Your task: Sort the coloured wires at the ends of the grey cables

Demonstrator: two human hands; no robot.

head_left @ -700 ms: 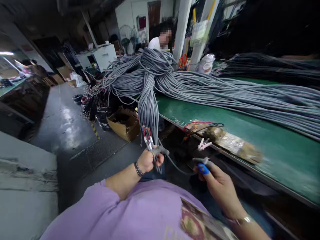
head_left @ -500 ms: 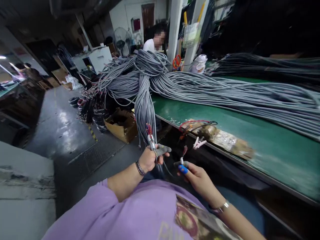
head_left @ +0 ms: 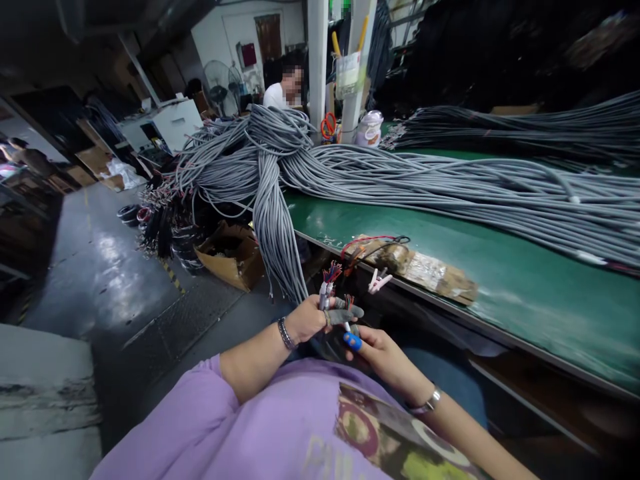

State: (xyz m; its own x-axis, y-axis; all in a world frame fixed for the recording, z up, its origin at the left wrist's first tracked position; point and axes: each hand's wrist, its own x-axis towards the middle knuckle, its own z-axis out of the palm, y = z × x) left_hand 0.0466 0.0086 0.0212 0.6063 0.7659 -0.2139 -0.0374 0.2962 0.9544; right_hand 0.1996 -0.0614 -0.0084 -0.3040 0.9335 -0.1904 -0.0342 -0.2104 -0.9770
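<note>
My left hand [head_left: 317, 317], with grey covers on some fingers, is closed around a few grey cables [head_left: 325, 295] whose stripped ends fan out in red and blue wires. Close beside it, my right hand [head_left: 367, 343], a blue cover on its thumb, pinches a single cable end [head_left: 348, 325] with a white sheath and thin coloured wires. The right fingertips sit just below the left fingers. Behind my left hand, a thick bundle of grey cables [head_left: 273, 220] hangs over the bench's edge. The lower run of the held cables is hidden by my hands.
Long grey cables [head_left: 450, 177] lie along the green bench [head_left: 525, 287]. At its near edge are a taped board [head_left: 425, 270] and a pale pink clip [head_left: 379, 281]. A cardboard box [head_left: 233, 257] stands on the floor. Someone in white [head_left: 275, 97] is behind the bench.
My hands have come together, the left moving right towards the right hand. The right hand's cable end is now close to the left fingers. The whole view has shifted slightly.
</note>
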